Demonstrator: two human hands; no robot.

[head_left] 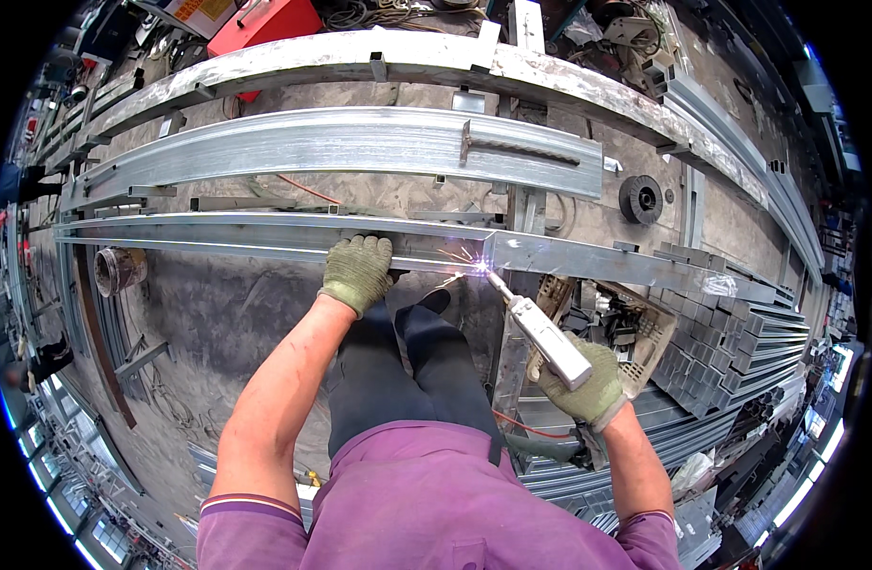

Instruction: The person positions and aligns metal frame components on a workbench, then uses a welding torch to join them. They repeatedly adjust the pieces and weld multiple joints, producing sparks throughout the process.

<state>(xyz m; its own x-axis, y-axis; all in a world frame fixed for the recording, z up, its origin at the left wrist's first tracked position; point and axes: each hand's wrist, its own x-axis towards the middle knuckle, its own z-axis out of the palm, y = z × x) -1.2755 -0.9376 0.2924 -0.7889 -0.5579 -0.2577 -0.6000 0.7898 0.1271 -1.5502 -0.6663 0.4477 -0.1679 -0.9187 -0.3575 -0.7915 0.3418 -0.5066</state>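
My right hand (588,385), in a green work glove, grips a white handheld welding gun (548,340). The gun's nozzle points up and left at a joint in a long steel channel (293,233). Bright violet light and orange sparks burst at that joint, where the channel meets a second steel length (597,260) running to the right. My left hand (358,271), gloved alike, is closed over the channel's near edge, left of the sparks. Its thumb is mostly hidden.
Beyond the channel lies a wide steel beam (293,142) with a hammer (512,147) on it. A black wire spool (640,199) sits on the floor. At right stand a plastic crate (650,347) and stacked square tubes (711,332). A rusty bucket (121,270) is at left.
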